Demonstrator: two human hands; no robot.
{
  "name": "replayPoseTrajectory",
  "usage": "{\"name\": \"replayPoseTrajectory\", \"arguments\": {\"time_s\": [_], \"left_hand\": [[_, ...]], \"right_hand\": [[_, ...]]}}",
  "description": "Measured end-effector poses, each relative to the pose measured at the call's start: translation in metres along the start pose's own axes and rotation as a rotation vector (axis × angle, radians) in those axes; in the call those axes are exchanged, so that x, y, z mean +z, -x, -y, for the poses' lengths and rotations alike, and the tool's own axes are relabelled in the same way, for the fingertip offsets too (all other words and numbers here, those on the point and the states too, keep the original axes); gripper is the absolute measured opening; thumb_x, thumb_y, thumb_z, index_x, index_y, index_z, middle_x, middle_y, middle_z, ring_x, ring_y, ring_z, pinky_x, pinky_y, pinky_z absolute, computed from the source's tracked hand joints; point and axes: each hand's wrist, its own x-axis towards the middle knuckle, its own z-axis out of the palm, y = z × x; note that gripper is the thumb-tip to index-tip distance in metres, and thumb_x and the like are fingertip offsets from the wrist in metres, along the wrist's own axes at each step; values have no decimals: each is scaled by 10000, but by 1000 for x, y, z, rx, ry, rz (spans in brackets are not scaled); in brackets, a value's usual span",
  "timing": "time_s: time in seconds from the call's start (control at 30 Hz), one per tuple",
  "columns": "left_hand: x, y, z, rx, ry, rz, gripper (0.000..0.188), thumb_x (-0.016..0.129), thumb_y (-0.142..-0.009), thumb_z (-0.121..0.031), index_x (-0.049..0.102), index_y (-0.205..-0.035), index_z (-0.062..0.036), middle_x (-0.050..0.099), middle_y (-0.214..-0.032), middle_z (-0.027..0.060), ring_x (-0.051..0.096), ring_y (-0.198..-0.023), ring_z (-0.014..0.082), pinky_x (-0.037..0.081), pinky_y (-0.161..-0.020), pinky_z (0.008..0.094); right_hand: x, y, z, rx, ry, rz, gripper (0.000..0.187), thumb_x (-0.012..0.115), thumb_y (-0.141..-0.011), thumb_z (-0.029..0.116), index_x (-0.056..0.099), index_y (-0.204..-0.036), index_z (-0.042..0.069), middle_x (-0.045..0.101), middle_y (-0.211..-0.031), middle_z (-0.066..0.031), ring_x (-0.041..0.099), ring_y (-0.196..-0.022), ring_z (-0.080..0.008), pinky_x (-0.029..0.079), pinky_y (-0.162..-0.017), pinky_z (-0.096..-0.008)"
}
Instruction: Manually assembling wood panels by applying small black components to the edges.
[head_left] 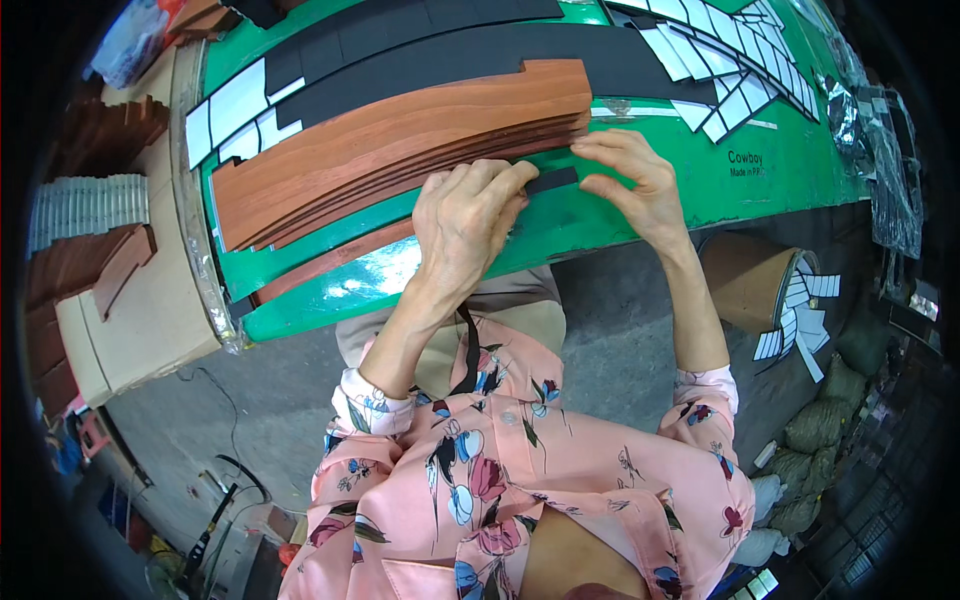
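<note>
A person's left hand bends over a brown board lying along the near edge of the green worktop; a short dark strip sticks out to its right. Whether the fingers hold either is hidden. The right hand, thumb and fingers parted, hovers just beside the right end of a stack of brown boards. Beyond the stack lie black sheets, with black-edged white pieces toward the far right corner. A bin stands on the floor.

The green worktable, stacked wooden boards and grey floor suggest a workshop.
</note>
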Motion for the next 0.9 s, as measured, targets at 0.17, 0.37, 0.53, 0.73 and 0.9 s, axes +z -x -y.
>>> {"name": "replayPoseTrajectory", "arguments": {"time_s": [0.17,0.37,0.53,0.73,0.9], "left_hand": [[2,1,3,94,-27,-14,275,724,-674,-86,667,-941,-118,632,-875,19,595,-746,192,434,-660,302],[6,1,0,91,-8,-47,230,735,-683,-102,680,-906,-98,646,-886,19,593,-726,183,436,-641,293],[6,0,-2,94,-24,-61,199,739,-685,-94,685,-877,-88,653,-866,19,591,-715,180,435,-629,291],[7,1,0,106,-30,-78,195,740,-682,-90,685,-869,-87,655,-857,18,589,-698,178,434,-622,286],[8,1,-1,98,-38,-89,192,736,-671,-92,682,-855,-95,650,-846,1,591,-716,172,422,-621,292]], "right_hand": [[4,11,-3,126,-82,-3,279,725,-721,91,694,-997,65,662,-1000,-92,616,-921,-226,497,-784,-314],[11,11,-1,108,-99,-23,240,722,-732,106,688,-964,51,659,-960,-92,619,-894,-226,498,-763,-319],[10,12,0,25,-29,-69,218,723,-733,113,684,-939,51,654,-941,-88,619,-880,-229,500,-750,-322],[11,14,0,7,-13,-92,220,728,-724,110,697,-936,60,653,-931,-73,619,-873,-220,501,-743,-318],[12,16,-1,32,-54,-102,225,731,-717,94,711,-939,67,647,-912,-57,616,-855,-194,502,-727,-301]]}}
